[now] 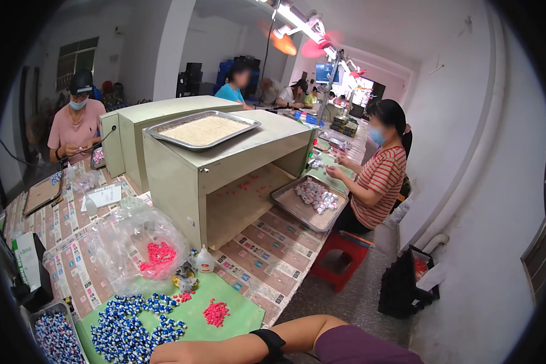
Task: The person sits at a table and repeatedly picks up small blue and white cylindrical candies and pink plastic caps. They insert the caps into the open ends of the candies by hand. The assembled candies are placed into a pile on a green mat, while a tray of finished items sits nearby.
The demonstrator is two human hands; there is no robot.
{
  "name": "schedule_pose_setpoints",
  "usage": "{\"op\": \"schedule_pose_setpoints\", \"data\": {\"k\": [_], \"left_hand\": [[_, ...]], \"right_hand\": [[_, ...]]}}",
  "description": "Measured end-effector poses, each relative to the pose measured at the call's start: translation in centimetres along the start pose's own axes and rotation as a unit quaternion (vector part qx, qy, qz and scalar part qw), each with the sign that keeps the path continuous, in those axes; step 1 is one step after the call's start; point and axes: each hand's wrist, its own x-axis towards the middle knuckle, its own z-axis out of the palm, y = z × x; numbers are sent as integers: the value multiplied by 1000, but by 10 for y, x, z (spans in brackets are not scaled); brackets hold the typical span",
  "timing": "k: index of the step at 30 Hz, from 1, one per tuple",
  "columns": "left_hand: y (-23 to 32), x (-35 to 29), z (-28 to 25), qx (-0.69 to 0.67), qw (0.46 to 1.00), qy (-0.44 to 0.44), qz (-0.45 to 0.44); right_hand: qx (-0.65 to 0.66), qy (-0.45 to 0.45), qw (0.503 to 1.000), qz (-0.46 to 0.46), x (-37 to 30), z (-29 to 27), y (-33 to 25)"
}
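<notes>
My right arm, in a purple sleeve with a black wristband, reaches in from the lower right. Only the back of my right hand (191,352) shows at the bottom edge; its fingers are cut off, so what they hold cannot be seen. It lies by a heap of small blue-and-white pieces (121,324) on a green mat (239,297). Just beyond the wrist sits a small pile of pink-red pieces (216,313). My left hand is outside the picture.
A clear plastic bag (118,242) holds more pink pieces, beside a small white bottle (204,261). A metal tray (57,333) of blue-and-white pieces stands at lower left. Beyond are a box-like cabinet (176,188) with a tray (203,145) on top, and co-workers, one (379,176) at right.
</notes>
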Motion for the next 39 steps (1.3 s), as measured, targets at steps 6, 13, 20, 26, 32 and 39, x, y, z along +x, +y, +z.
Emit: {"op": "schedule_pose_setpoints", "data": {"k": [6,13,20,26,32,39], "left_hand": [[4,-2,-2,-27,1000,10,-2],[-5,-8,-6,-64,997,46,16],[-11,-1,-7,261,921,114,265],[-5,7,-9,327,891,68,307],[9,-7,7,319,892,96,306],[-7,-2,11,306,916,67,249]], "right_hand": [[22,-20,997,66,-1,5,0],[67,10,982,179,0,15,3],[197,7,929,315,-9,26,18],[304,-13,841,446,-10,9,7],[395,47,763,510,-9,8,-13],[192,-4,871,451,-21,5,-6]]}}
